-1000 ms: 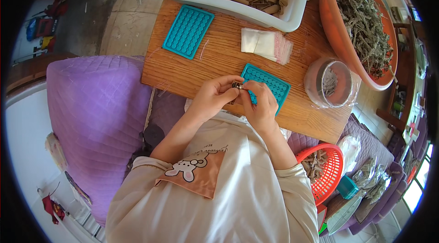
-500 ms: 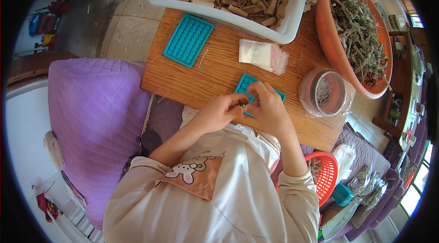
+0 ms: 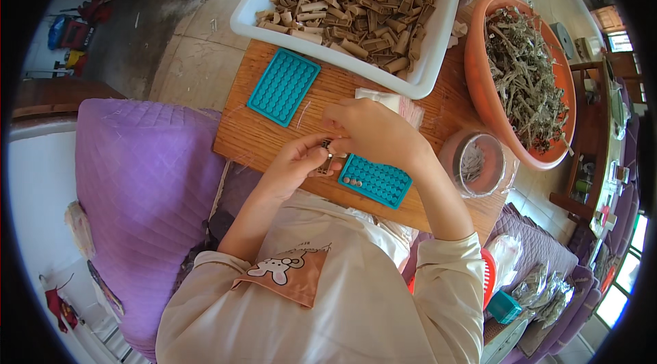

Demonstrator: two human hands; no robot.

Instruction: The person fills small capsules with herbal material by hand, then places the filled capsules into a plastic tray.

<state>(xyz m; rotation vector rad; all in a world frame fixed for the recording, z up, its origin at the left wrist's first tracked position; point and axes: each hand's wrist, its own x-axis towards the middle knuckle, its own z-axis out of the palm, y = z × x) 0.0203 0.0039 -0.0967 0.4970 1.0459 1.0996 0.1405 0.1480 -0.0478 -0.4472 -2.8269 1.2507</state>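
My left hand [image 3: 295, 167] is closed round a small shiny metal piece [image 3: 327, 157]; its exact kind is too small to make out. My right hand [image 3: 378, 132] reaches across, its fingertips pinched together against the top of that piece. Whether they also hold something of their own is hidden. Just right of my left fingers lies a teal molded tray [image 3: 383, 189] with rows of round hollows. Several small round pieces [image 3: 352, 181] sit in the hollows at its left end. A second teal tray [image 3: 282, 86] lies farther off to the left on the wooden table [image 3: 236, 134].
A white tub [image 3: 428, 80] full of short brown split pieces stands at the far side. To the right are an orange basin [image 3: 477, 66] of dried plant stems and a clear round jar [image 3: 457, 176] with thin pale sticks. Small plastic bags [image 3: 409, 109] lie partly behind my right hand.
Both hands have shifted left of the near teal tray, and my right hand now arches over my left. More of that tray shows, with round pieces in it. The whole view has tilted slightly.
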